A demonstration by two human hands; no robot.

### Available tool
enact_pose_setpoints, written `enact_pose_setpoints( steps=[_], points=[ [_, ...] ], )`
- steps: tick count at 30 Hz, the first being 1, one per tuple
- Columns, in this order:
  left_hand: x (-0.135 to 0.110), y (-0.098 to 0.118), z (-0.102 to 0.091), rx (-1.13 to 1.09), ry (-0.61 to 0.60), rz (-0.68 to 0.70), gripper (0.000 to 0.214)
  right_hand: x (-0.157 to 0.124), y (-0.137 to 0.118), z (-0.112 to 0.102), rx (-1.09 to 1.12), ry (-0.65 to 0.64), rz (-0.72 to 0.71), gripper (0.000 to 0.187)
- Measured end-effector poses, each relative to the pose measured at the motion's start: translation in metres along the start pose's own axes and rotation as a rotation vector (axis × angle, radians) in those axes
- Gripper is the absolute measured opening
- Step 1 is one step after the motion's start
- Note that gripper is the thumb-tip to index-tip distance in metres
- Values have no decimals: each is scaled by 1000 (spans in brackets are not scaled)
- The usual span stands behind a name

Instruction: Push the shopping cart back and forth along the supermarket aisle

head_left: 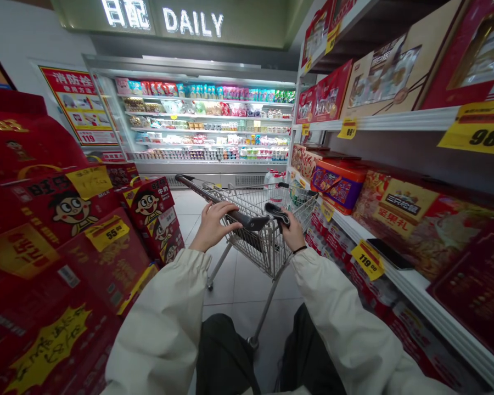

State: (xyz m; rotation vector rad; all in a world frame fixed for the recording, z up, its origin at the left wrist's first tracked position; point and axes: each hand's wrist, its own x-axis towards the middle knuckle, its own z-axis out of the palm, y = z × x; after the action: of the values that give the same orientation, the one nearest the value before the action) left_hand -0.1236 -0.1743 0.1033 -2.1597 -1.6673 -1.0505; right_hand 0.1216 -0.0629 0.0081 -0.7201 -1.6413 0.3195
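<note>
Both of my hands rest on the dark handle of a wire shopping cart (234, 213), which stands ahead of me on the tiled aisle. My left hand (213, 224) curls over the handle with its fingers on top. My right hand (291, 231) sits at the handle's other side and grips a dark folded item (277, 214), perhaps cloth, against it. The cart's metal mesh basket (267, 219) extends forward from the handle. White puffy sleeves cover both my forearms.
Stacks of red milk-drink cartons (66, 219) rise close on the left. White shelves of boxed gift sets (399, 208) line the right, with yellow price tags and a black phone (389, 254) on one shelf. A refrigerated display case (206, 123) stands ahead.
</note>
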Motion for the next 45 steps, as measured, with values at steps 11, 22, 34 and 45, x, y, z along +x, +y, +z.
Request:
enact_pose_setpoints(
  steps=[11, 22, 34, 45],
  points=[
    [-7, 16, 4, 13, 30, -62, 38, -1, 6, 1, 25, 27, 22, 40],
    [-5, 68, 32, 6, 123, -69, 36, 12, 28, -29, 20, 36, 152, 33],
    [4, 118, 72, 41, 219, -59, 40, 33, 14, -83, 84, -96, 96, 34],
    [14, 142, 87, 96, 258, -126, 44, 22, -42, -104, -108, -29, -8, 34]
  ],
)
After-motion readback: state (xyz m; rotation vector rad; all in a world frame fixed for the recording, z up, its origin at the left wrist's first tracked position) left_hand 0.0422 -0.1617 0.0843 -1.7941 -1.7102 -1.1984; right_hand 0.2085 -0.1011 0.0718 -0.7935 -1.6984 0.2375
